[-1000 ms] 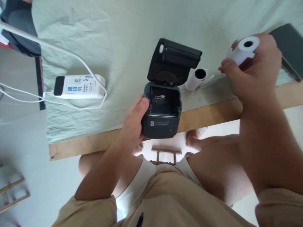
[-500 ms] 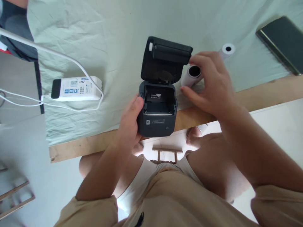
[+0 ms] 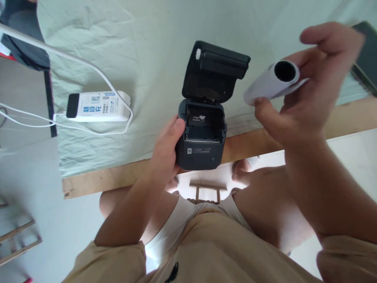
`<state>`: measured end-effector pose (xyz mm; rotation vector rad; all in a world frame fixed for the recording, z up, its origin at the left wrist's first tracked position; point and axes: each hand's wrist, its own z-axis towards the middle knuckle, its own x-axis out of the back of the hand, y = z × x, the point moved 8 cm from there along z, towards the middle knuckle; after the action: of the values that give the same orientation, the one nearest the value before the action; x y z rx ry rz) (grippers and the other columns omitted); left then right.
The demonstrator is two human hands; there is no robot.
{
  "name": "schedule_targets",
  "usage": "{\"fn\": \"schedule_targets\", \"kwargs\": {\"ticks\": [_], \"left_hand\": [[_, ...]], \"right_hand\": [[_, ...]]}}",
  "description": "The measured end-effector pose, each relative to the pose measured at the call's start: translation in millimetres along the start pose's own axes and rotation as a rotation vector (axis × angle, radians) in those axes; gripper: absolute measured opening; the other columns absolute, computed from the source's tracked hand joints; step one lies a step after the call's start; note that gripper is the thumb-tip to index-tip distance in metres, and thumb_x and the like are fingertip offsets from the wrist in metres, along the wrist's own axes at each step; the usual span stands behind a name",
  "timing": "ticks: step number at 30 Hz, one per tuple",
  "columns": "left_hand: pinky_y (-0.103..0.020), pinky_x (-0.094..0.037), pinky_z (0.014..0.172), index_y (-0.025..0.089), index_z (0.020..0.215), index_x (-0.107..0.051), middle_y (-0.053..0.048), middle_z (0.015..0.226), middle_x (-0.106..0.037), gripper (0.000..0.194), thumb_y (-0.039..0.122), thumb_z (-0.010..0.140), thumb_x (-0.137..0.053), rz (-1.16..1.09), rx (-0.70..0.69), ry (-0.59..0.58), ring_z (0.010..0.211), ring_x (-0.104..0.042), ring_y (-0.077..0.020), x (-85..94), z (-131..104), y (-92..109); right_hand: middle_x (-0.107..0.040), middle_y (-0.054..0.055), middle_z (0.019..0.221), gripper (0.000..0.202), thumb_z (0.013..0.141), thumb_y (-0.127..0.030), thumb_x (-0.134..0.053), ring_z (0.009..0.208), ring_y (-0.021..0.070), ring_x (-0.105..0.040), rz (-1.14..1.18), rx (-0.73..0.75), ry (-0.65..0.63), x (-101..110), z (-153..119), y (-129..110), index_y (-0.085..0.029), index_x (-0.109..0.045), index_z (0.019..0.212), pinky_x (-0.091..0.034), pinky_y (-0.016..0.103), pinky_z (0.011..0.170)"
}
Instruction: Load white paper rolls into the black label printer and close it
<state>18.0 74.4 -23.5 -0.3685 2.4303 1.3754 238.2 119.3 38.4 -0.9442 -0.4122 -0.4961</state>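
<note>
My left hand (image 3: pixel 167 147) grips the left side of a dark printer (image 3: pixel 201 155) at the table's front edge. The printer's lid (image 3: pixel 215 70) stands raised, and its compartment shows a small label inside and no roll. To the right, my right hand (image 3: pixel 306 90) holds a white paper roll (image 3: pixel 265 84) between thumb and fingers, above the cloth. The roll's dark hollow core faces up, and a loose flap of paper sticks out on its right side.
A white power bank (image 3: pixel 100 107) with a white cable (image 3: pixel 97 76) lies on the left of the green cloth (image 3: pixel 153 59). A dark phone-like object (image 3: pixel 365 59) is partly behind my right hand. The wooden table edge (image 3: pixel 103 179) runs along the front.
My right hand has lifted the paper roll and moved right with it. The printer and my left hand have shifted slightly right. The second small roll is no longer visible.
</note>
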Motion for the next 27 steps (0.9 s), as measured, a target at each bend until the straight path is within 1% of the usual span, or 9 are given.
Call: {"fn": "schedule_targets", "kwargs": {"ticks": [1,3,5,8,11,15,20,24,27], "left_hand": [[-0.025,-0.043,0.041,0.023,0.101,-0.069,-0.001,0.072,-0.069,0.038,0.057,0.084,-0.073,-0.005,-0.013,-0.007,0.055,-0.063,-0.0166,-0.9,0,1],[-0.026,-0.047,0.043,0.023,0.103,-0.068,0.0,0.072,-0.069,0.042,0.056,0.079,-0.078,0.008,-0.036,-0.008,0.054,-0.062,-0.0158,-1.0,1,2],[-0.025,-0.049,0.046,0.022,0.104,-0.069,0.001,0.072,-0.069,0.044,0.052,0.076,-0.083,0.044,-0.066,-0.001,0.053,-0.061,-0.0143,-0.1,1,4],[-0.023,-0.051,0.05,0.019,0.104,-0.071,0.0,0.079,-0.071,0.038,0.045,0.078,-0.083,0.092,-0.124,0.025,0.06,-0.064,-0.0131,2.4,1,9],[-0.02,-0.056,0.06,0.017,0.101,-0.072,0.0,0.088,-0.073,0.032,0.041,0.081,-0.081,0.103,-0.156,0.046,0.072,-0.068,-0.0125,3.9,1,11],[-0.017,-0.052,0.053,0.018,0.096,-0.071,0.002,0.079,-0.069,0.028,0.039,0.082,-0.081,0.079,-0.137,0.035,0.064,-0.063,-0.0092,3.8,0,9],[-0.016,-0.054,0.062,0.018,0.096,-0.072,0.001,0.082,-0.07,0.026,0.04,0.085,-0.079,0.031,-0.135,0.013,0.07,-0.064,-0.0084,3.0,-1,9],[-0.022,-0.054,0.06,0.019,0.099,-0.07,-0.001,0.083,-0.069,0.034,0.048,0.083,-0.079,0.021,-0.155,-0.028,0.071,-0.065,-0.0127,0.2,0,10],[-0.021,-0.054,0.063,0.021,0.115,-0.066,0.0,0.092,-0.071,0.046,0.038,0.076,-0.085,0.02,-0.196,-0.093,0.076,-0.067,-0.0125,-4.0,-1,13]], "right_hand": [[-0.06,0.008,0.116,0.061,0.082,-0.039,-0.073,0.089,0.0246,-0.063,0.027,0.044,0.074,4,-2,-14,-0.032,-0.042,0.134,-0.049,0.038,0.068],[-0.063,0.008,0.11,0.044,0.081,-0.033,-0.073,0.081,0.0226,-0.064,0.056,0.044,0.084,0,-5,-35,-0.028,-0.051,0.119,-0.05,0.039,0.066],[-0.068,0.007,0.108,0.034,0.08,-0.025,-0.072,0.083,0.0231,-0.067,0.031,0.05,-0.011,-15,-7,-52,-0.026,-0.054,0.109,-0.052,0.04,0.069],[-0.076,0.002,0.097,0.022,0.082,-0.015,-0.067,0.084,0.023,-0.072,-0.118,0.157,-0.083,-32,-7,-71,-0.025,-0.057,0.098,-0.052,0.04,0.073],[-0.079,0.001,0.098,0.014,0.087,-0.011,-0.061,0.086,0.0219,-0.074,-0.179,0.242,-0.123,-41,-5,-73,-0.024,-0.06,0.089,-0.051,0.039,0.075],[-0.08,-0.002,0.097,0.015,0.092,-0.014,-0.059,0.082,0.02,-0.073,-0.197,0.283,-0.089,-40,-5,-73,-0.026,-0.065,0.085,-0.047,0.037,0.072],[-0.075,-0.004,0.083,0.019,0.094,-0.015,-0.058,0.078,0.0181,-0.068,-0.188,0.31,-0.049,-36,-12,-85,-0.028,-0.064,0.081,-0.041,0.037,0.07],[-0.074,-0.005,0.083,0.017,0.096,-0.019,-0.06,0.078,0.015,-0.065,-0.16,0.365,-0.086,-42,-20,-91,-0.027,-0.064,0.081,-0.04,0.037,0.069],[-0.074,-0.003,0.086,0.01,0.097,-0.029,-0.062,0.081,0.0167,-0.067,-0.114,0.405,-0.152,-49,-25,-91,-0.027,-0.065,0.087,-0.042,0.039,0.069]]}}
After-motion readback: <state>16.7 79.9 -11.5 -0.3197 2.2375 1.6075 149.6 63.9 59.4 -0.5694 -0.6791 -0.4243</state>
